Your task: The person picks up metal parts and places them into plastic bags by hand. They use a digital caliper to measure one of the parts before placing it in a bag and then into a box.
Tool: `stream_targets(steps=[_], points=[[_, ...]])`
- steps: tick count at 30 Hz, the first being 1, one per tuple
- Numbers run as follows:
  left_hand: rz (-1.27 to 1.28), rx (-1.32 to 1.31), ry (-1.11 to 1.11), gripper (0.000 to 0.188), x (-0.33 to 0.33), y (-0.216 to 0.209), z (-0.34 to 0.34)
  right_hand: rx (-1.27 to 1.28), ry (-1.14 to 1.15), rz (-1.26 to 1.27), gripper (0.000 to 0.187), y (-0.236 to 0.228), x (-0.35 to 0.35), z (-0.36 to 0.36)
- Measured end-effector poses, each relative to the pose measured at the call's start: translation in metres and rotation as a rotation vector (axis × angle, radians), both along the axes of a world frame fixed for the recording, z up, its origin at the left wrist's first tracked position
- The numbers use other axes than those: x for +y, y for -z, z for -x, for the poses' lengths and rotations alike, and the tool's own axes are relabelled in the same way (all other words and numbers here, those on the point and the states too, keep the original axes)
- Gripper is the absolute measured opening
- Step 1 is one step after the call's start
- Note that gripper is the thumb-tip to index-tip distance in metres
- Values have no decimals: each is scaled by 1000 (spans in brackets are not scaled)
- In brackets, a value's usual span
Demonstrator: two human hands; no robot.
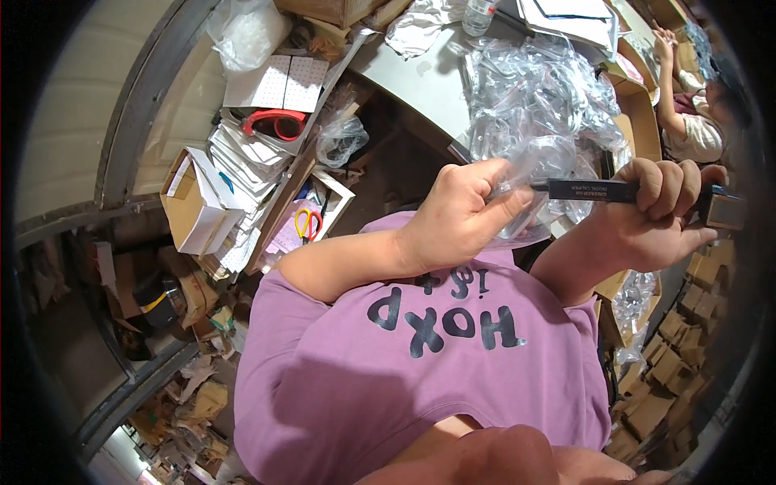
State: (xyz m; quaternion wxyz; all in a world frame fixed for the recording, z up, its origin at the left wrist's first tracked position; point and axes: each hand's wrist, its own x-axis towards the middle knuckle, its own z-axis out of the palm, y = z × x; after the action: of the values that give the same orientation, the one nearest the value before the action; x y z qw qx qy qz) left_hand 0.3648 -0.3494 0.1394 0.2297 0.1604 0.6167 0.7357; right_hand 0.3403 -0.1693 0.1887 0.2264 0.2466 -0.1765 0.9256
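Our left fingers (487,171) pinched a clear bag (543,160), our right fingers (669,191) a black box (590,191); a carton (609,288) held clear plastic (635,301).

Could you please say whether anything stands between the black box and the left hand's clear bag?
Nothing visible does: the black box in the right hand ends by the clear bag in the left hand; contact is unclear.
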Motion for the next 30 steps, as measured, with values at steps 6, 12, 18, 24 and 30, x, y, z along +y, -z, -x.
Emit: stream_targets(steps=[6, 12, 18, 24, 30], points=[[-33, 19, -16, 23, 3, 0, 0, -73, -66, 90, 66, 0, 4, 3], [38, 74, 1, 21, 1, -3, 0, -183, 19, 88, 63, 7, 11, 5], [83, 227, -46, 20, 0, -5, -1, -235, -2, 116, 57, 6, 7, 6], [149, 291, -49, 21, -1, -4, 3, -218, -24, 127, 58, 7, 7, 9], [121, 259, -34, 21, 0, -5, 7, -279, 11, 152, 61, 10, 11, 12]])
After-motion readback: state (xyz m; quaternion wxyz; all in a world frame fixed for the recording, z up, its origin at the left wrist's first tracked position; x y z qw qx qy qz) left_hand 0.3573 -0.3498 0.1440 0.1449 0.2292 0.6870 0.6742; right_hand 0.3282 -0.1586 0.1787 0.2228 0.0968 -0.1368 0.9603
